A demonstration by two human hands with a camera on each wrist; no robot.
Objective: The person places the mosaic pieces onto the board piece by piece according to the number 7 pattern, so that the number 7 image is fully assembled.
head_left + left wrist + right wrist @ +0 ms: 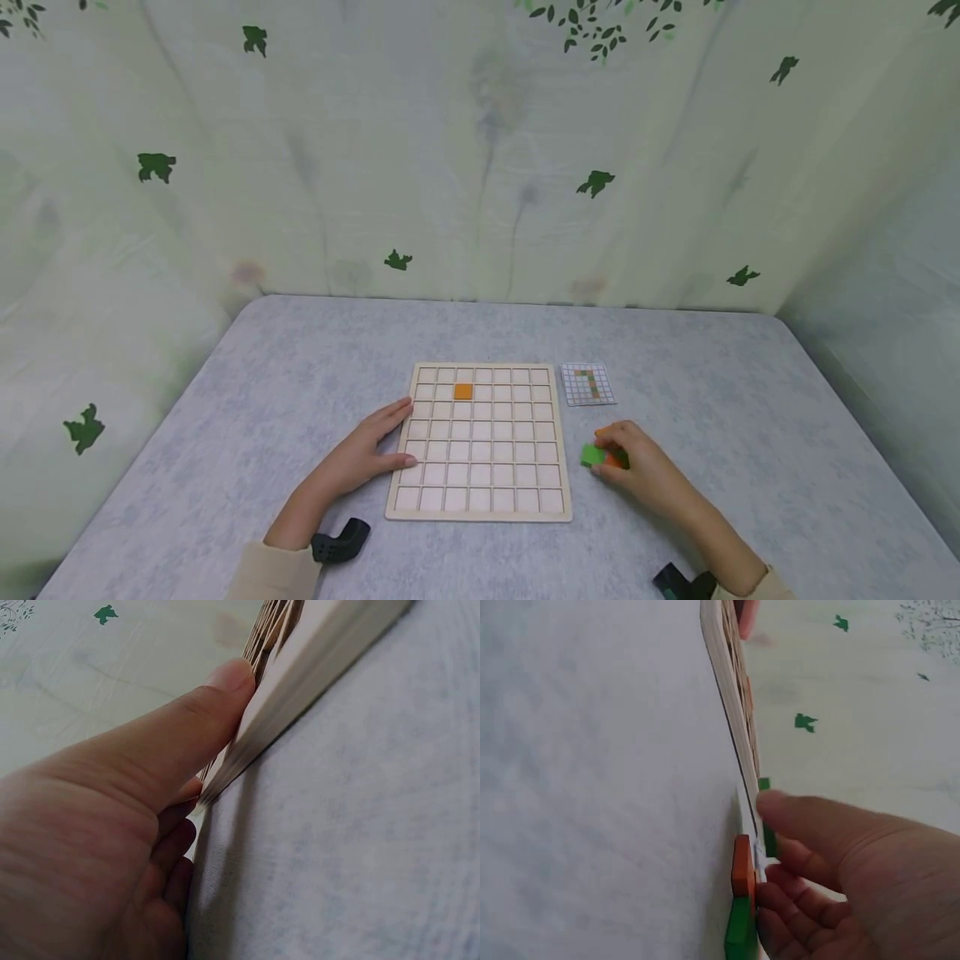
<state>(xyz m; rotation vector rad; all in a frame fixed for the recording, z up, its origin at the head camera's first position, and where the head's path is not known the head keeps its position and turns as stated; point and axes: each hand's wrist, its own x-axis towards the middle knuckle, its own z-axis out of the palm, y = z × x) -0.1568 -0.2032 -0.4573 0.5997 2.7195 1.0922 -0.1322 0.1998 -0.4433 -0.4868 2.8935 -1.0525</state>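
A wooden grid board (pixel 480 442) lies on the table, with an orange square tile (pixel 463 392) in one cell of its second row. My left hand (pixel 363 454) rests against the board's left edge, thumb and fingers spread apart along it. To the right of the board, my right hand (pixel 641 471) pinches a green tile (pixel 768 817) between thumb and finger, raised above the table. Under that hand lie an orange tile (pixel 741 866) and another green tile (pixel 739 930), partly hidden in the head view by the fingers.
A small printed pattern card (pixel 588 385) with a coloured figure on a grid lies beside the board's upper right corner. The grey table (pixel 315 333) ends at a pale curtain (pixel 450 167) with green leaf and bird shapes.
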